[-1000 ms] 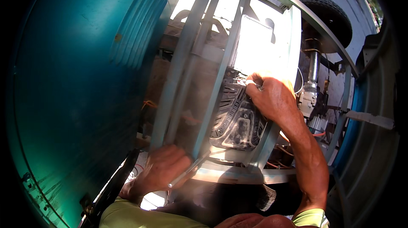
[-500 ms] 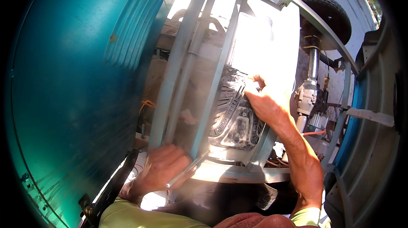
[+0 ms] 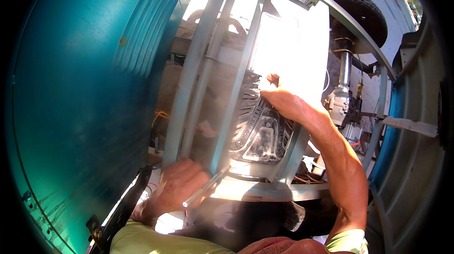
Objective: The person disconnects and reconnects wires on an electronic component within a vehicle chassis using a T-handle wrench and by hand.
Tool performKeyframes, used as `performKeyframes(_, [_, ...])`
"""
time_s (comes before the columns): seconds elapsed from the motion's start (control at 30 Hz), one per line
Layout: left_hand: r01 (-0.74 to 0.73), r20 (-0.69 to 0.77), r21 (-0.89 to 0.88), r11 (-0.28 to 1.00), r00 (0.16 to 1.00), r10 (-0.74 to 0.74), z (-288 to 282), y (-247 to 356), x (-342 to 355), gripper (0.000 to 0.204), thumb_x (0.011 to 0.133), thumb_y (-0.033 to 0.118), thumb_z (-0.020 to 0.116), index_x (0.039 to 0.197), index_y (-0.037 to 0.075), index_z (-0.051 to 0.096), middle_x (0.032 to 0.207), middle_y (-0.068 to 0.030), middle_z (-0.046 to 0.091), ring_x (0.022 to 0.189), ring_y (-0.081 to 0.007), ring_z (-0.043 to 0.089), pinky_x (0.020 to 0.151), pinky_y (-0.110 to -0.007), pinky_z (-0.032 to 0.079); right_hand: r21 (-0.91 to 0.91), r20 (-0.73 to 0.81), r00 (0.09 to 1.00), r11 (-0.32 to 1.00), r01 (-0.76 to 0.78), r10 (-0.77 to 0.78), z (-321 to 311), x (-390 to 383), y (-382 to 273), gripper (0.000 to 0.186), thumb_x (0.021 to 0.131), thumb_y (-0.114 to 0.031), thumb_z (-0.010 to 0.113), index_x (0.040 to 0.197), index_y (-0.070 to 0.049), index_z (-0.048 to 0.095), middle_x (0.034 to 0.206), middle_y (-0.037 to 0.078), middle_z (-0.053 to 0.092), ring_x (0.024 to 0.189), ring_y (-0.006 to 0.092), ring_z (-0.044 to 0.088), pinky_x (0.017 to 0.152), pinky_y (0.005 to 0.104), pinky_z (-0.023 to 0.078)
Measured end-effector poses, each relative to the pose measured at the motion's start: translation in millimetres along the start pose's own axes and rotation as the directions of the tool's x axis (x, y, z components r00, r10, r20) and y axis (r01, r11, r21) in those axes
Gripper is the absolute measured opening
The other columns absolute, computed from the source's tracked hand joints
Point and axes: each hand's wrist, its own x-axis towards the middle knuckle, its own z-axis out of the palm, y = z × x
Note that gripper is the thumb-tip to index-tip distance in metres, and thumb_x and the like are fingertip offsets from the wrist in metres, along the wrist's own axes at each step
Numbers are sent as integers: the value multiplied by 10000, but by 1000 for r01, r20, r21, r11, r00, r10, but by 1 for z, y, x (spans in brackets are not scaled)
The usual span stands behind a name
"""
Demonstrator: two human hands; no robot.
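A slim metal rod (image 3: 201,194) slants across my left hand (image 3: 183,184), which is closed on it beside the lower ends of the grey-green frame bars (image 3: 194,72). My right hand (image 3: 279,92) reaches over the frame, its fingers curled together at the upper edge of a dusty black slotted engine cover (image 3: 262,135). What those fingers hold, if anything, is lost in the glare and behind the hand. Just beyond that hand lies a flat panel (image 3: 295,41), bleached white by sunlight.
A large teal panel with louvres (image 3: 85,102) fills the left side. At right are a shaft with its housing (image 3: 339,98), a black tyre (image 3: 364,15) and a ribbed metal panel (image 3: 416,159). The frame's near rail (image 3: 265,193) crosses in front of me.
My right hand has moved a little left and away from me along the top of the engine cover. My left hand and the rod keep nearly the same place.
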Motion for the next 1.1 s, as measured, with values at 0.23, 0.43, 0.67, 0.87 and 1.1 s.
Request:
performKeyframes(0.23, [16,12,4,1000,1000,-16,-4,3,2,192,796,104,797,842,62,615,770,-100,540,703,-294,556,626,-424,450,-861,-59,723,402,312,-688,39,1,38,196,869,-121,632,1051,-50,615,814,93,625,681,209,645,613,333,524])
performKeyframes(0.43, [48,26,-10,999,999,-48,-5,5,1,182,809,104,788,843,54,616,770,-109,540,709,-301,558,634,-431,448,-795,-215,752,559,236,-623,41,-18,10,247,872,-85,628,1112,-48,585,749,78,618,614,216,644,529,380,496])
performKeyframes(0.67, [50,32,-14,999,998,-49,-6,5,3,181,827,114,786,835,50,617,770,-112,543,708,-304,560,632,-435,445,131,-364,931,991,39,11,28,-13,-8,237,884,-208,702,963,14,731,676,156,692,634,289,696,639,406,542])
performKeyframes(0.87, [42,42,5,999,998,-42,-5,3,1,188,824,119,799,838,51,624,775,-109,551,707,-296,571,631,-423,453,19,-335,940,997,71,-61,8,-10,-3,245,834,-225,719,868,13,767,764,195,722,688,329,717,708,407,564])
performKeyframes(1.1, [14,4,5,1000,1000,-14,-3,3,3,182,824,116,797,840,53,627,775,-103,553,702,-293,572,630,-415,456,-167,-117,993,986,6,-26,-12,5,-22,205,811,-195,712,831,0,772,771,203,725,734,362,721,749,435,567])
